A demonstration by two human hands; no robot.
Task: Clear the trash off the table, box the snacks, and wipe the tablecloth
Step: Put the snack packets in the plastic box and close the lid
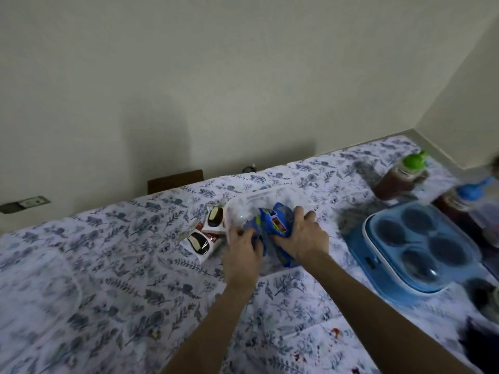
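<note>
Worktop fills the lower part of the view, covered by a white tablecloth printed with blue-grey leaves; red spots mark the cloth near the front right. On the right side lies a blue tray lid with four round domes, flat on the cloth. Towards the middle, close to the back edge, sits a clear plastic box, open at the top. Both forearms reach forward to it. The right hand grips blue snack packets, its fingers closed over them at the near rim of the box, the packets partly inside. The left hand is just beside it, fingers curled on the lower end of the same blue packets and against the box's near left corner. Just left of the box, touching it, lie two white snack packs with dark ovals printed on them, one behind the other on the cloth. At the far right stand a brown bottle with a green cap and, nearer the edge of view, a blurred bottle with a blue cap, well apart from the hands.
</note>
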